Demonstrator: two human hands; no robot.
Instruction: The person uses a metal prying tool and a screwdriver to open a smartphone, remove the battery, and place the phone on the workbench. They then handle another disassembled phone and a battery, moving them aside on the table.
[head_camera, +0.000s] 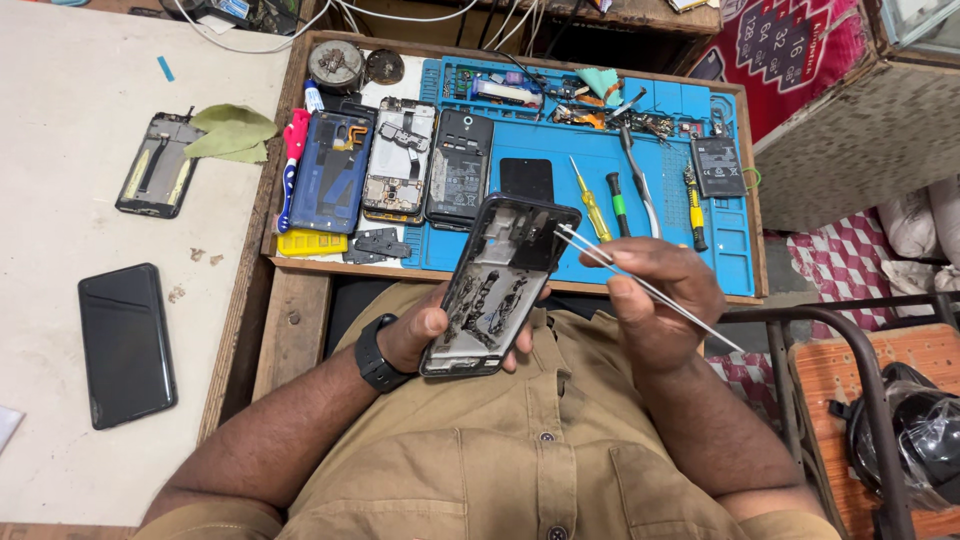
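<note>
The tabletop (60, 150) fills the left and far part of the view, pale on the left, with a wooden tray on the right that carries a blue mat (655, 165). On the mat and beside it lie several opened phones (400, 158) in a row, two screwdrivers (592, 205) and a black battery (718, 166). On the pale part, well apart from the hands, a dark phone (126, 343) lies face up.

The frame (500, 285), an opened phone body, is held in the air near the person's chest, in front of the near edge of the mat. Its long axis runs from near-left to far-right, and the open inner side faces up toward the camera.

The left hand (425, 335) grips the frame from below at its near end, thumb on the left edge, fingers closed around the underside. This hand wears a black watch on the wrist.

The right hand (660, 300) is to the right of the frame and is closed on the tweezers (640, 285). The tweezers point left and slightly far, and their tips reach the far end of the frame, at or just above its upper inner part. I cannot tell whether the tips hold anything.
</note>
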